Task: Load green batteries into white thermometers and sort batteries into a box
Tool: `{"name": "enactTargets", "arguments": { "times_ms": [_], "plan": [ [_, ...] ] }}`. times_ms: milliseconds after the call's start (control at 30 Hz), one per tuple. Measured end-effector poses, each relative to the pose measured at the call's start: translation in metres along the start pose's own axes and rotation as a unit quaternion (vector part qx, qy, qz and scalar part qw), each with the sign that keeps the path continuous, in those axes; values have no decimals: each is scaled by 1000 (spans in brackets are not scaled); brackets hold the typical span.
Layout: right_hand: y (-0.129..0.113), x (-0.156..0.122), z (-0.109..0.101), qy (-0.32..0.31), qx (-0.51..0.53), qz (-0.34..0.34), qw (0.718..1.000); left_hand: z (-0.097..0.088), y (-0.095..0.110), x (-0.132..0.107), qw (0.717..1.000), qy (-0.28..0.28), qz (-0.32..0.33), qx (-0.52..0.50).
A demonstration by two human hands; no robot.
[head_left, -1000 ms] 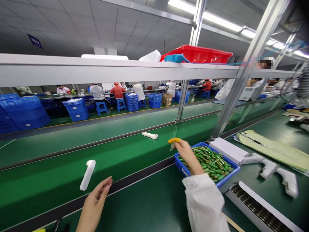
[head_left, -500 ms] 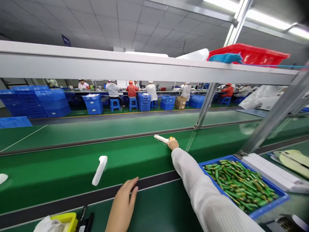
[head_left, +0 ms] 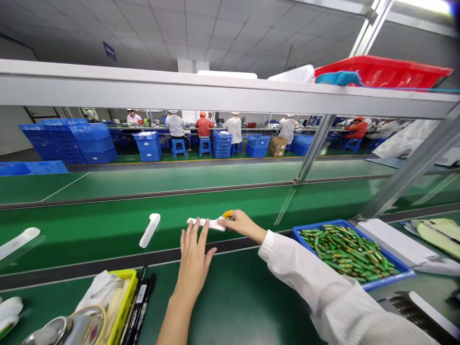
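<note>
My right hand (head_left: 241, 224) pinches one end of a long white plastic piece (head_left: 216, 224), held above the green conveyor belt (head_left: 89, 230). Something yellow shows at that hand's index finger, perhaps a finger cover. My left hand (head_left: 194, 254) is open, its fingers stretched toward the piece's other end. Its fingertips overlap the piece in view; I cannot tell whether they touch it. Further left on the belt lie a similar white piece (head_left: 150, 230) with a rounded head and another (head_left: 17, 243) near the left edge.
A blue tray (head_left: 386, 282) full of green cylindrical parts stands at right. At lower left are a yellow basket (head_left: 124, 306) with tape rolls and black pens (head_left: 140, 306). A metal post (head_left: 316, 148) and a shelf (head_left: 215, 95) cross ahead. People sit at work far behind.
My right hand has drawn the white piece back and left, nearer to me. My left hand has moved forward to it, fingers spreading. The loose white pieces shifted in view as the camera moved.
</note>
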State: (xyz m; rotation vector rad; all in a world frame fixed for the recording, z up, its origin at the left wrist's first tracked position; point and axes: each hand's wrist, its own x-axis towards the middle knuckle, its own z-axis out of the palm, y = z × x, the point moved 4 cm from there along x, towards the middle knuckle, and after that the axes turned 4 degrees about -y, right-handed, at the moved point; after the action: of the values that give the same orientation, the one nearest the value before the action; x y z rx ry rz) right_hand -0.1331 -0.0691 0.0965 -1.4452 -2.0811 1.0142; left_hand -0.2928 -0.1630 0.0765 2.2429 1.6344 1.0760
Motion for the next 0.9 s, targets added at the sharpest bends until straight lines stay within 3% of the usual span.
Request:
{"name": "enactTargets", "arguments": {
  "times_ms": [67,133,200,267,400,533,700,900],
  "plan": [
    [-32,-33,7,-55,154,-63,985,-12,13,0,999,44,15,-29],
    [-55,-64,5,-73,272,-96,955,-26,23,-2,989,74,-12,-126],
    [-69,-90,-2,-59,341,-116,931,-39,30,-4,956,100,-62,-269],
    [-76,-111,-8,-34,377,-138,915,-49,37,-6,891,114,-96,-428],
    [-87,-137,-5,-29,412,-183,892,-61,54,-6,730,81,-120,-668],
    [-94,-146,10,-84,423,-195,881,-66,63,-7,640,77,-162,-747],
    [-90,-143,24,-72,389,-145,907,-62,63,-9,586,87,-238,-770],
    [-85,-143,33,85,303,-154,937,-58,63,-9,580,103,-232,-774]
  ]
}}
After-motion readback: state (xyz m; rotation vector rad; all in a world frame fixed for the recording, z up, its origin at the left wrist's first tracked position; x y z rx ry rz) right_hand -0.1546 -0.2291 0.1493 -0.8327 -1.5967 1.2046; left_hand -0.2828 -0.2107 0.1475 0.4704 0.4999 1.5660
